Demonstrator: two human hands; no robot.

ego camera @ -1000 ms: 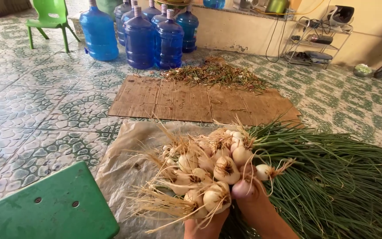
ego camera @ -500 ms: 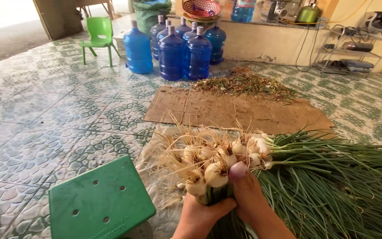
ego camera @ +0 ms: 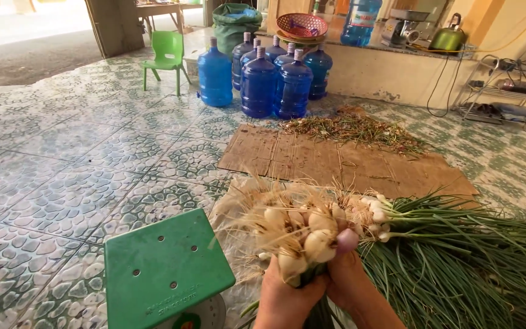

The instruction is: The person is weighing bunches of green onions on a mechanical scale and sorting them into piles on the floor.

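Both hands grip one bundle.
My left hand [ego camera: 284,292] and right hand [ego camera: 347,277] wrap fingers tight around the white-bulbed green onion bunch [ego camera: 312,234], green plastic scale [ego camera: 165,268] at nine o'clock.

The floor [ego camera: 80,152] is laid with green and white patterned tiles that look like cobbles. Daylight comes in from an open doorway at the far left, where the ground outside looks bright. A small green plastic chair [ego camera: 165,56] stands near that opening. Beside it, a cluster of blue water jugs [ego camera: 263,82] stands just before a low cream wall [ego camera: 385,76] with scuffed paint. At the far right stands a wire metal rack [ego camera: 506,100], with a dark cable hanging down the wall near it.
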